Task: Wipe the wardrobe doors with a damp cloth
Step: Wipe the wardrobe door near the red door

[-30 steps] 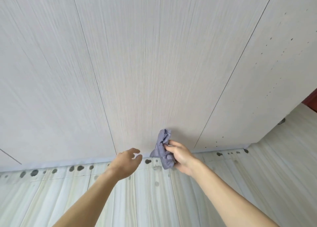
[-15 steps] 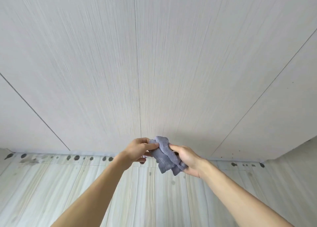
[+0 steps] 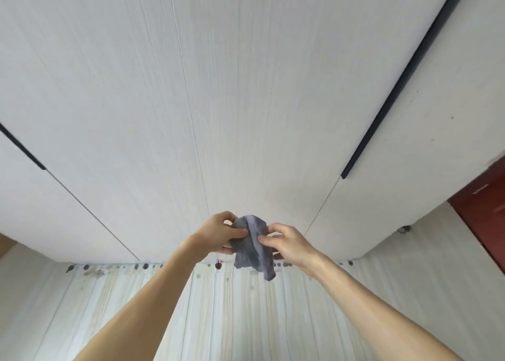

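Both your left hand (image 3: 218, 235) and right hand (image 3: 289, 244) pinch the cloth (image 3: 254, 254), seemingly light and limp: gather it into one palm.

Both hands hold a crumpled grey-blue cloth (image 3: 252, 244) in front of the pale wardrobe doors (image 3: 246, 101). The left hand (image 3: 218, 233) and right hand (image 3: 287, 244) pinch opposite sides. Dark spots (image 3: 217, 265) mark the floor (image 3: 232, 306).

Single head-worn wide-angle view, facing wardrobe doors (image 3: 246, 101) close up, tilted down toward floor (image 3: 240, 319) at their base.
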